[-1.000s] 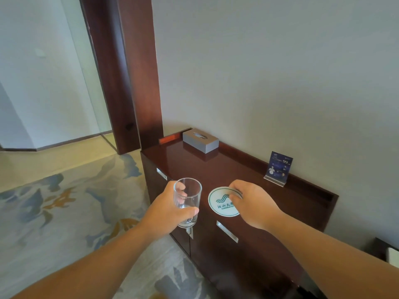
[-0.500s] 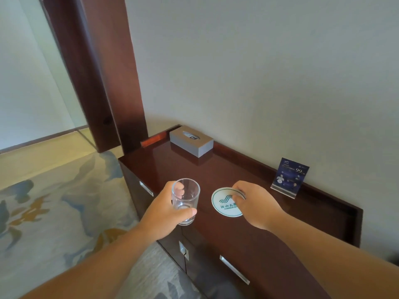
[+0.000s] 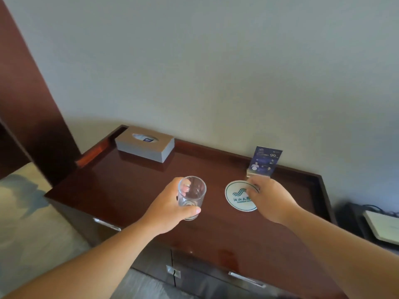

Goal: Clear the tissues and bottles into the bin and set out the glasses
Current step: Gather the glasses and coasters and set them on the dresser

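Left hand point(image 3: 166, 210) grips glass point(image 3: 191, 196); right hand point(image 3: 269, 199) pinches coaster point(image 3: 238, 196)

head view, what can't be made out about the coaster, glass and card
All head view.
Coaster: right side under the right-hand grip; pinched or touched, unclear.
Glass: base partly behind the left-hand grip; on the cabinet or lifted, unclear.
Blue card: print too small.
Bin, bottles: outside the frame.

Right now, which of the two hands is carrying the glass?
The left hand: its fingers wrap the clear glass, while the right hand only pinches the edge of the round coaster.
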`<state>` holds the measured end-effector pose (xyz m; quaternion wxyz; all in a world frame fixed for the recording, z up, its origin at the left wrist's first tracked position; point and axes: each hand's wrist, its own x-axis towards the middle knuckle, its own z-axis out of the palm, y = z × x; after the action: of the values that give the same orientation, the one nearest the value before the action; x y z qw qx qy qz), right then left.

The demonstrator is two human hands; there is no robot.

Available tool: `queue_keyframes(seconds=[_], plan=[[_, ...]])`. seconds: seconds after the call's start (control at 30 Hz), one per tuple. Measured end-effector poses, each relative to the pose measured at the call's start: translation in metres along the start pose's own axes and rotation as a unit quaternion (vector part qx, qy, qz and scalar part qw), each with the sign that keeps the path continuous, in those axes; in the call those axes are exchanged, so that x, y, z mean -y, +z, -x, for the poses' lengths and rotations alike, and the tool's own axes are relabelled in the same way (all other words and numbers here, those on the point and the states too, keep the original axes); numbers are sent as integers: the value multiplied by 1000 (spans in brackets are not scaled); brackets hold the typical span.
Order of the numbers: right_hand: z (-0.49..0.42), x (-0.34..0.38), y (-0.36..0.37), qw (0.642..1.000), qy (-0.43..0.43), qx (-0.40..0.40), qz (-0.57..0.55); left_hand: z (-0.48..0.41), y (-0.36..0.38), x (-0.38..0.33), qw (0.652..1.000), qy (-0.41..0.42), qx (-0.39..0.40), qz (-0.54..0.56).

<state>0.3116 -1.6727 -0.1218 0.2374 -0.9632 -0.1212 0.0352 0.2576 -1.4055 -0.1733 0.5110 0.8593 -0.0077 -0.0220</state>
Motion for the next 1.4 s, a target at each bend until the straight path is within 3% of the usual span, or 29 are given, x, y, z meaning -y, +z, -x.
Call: queue_keyframes(seconds=[0.27, 0.77, 1.4], plan=[[-24, -30, 10, 997, 73, 12, 7, -50, 20, 38, 998, -28, 45, 18], [-150, -40, 67, 994, 48, 93, -31, -125, -5, 100, 993, -118, -11, -10], [-191, -12, 100, 990, 87, 106, -27, -152, -23, 135, 992, -109, 59, 14]])
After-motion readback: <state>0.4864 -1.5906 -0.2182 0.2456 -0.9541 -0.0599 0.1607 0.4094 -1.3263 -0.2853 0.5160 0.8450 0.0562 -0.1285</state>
